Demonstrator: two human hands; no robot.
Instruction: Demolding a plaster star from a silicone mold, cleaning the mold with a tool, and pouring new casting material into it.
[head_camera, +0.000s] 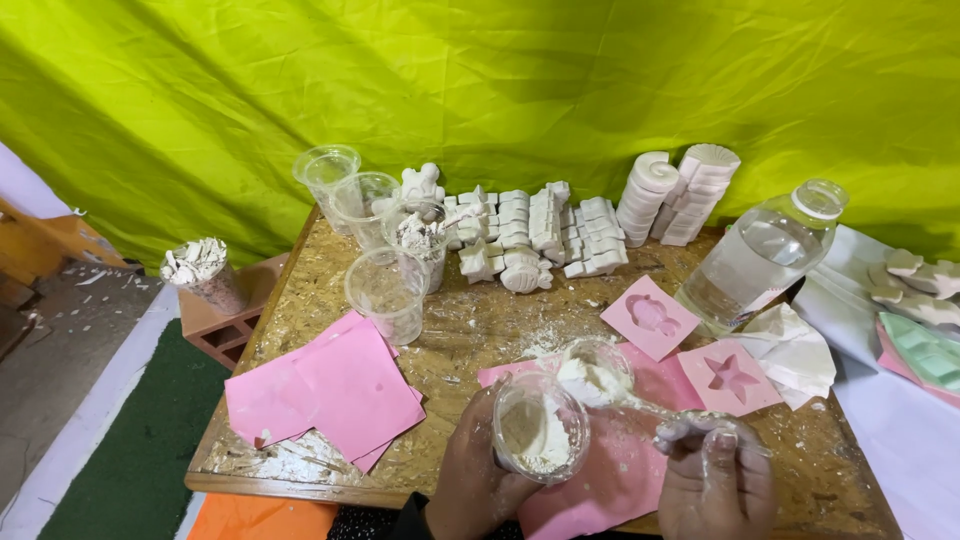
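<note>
Gripping a clear plastic cup (540, 428) tilted toward the camera, the left hand (468, 480) wraps around its side near the front edge of the table (480, 330). White powder sits inside this cup. The right hand (715, 480), dusted with white, is closed around the handle of a spoon (650, 412), which reaches left into a second cup (595, 372) just behind the first; this cup also holds a lump of white material.

Both cups sit over a pink sheet (620, 470) spread on the chipboard tabletop, which is sprinkled with white powder. Just to the right lie two pink moulds: a star mould (730, 378) near the right hand, and a mould with a rounded figure shape (650, 317) a little further back. A crumpled white cloth (795, 350) lies beside the star mould, and a large clear water bottle (760, 255) leans at a slant behind it.

To the left, a stack of pink sheets (330, 390) lies on the table, well apart from the hands. Behind it stand several empty clear cups (385, 292), one holding white scraps. Rows of white plaster figures (540, 235) line the back of the table, with stacks of round white castings (675, 195) at their right. A green cloth (500, 80) hangs behind everything.
</note>
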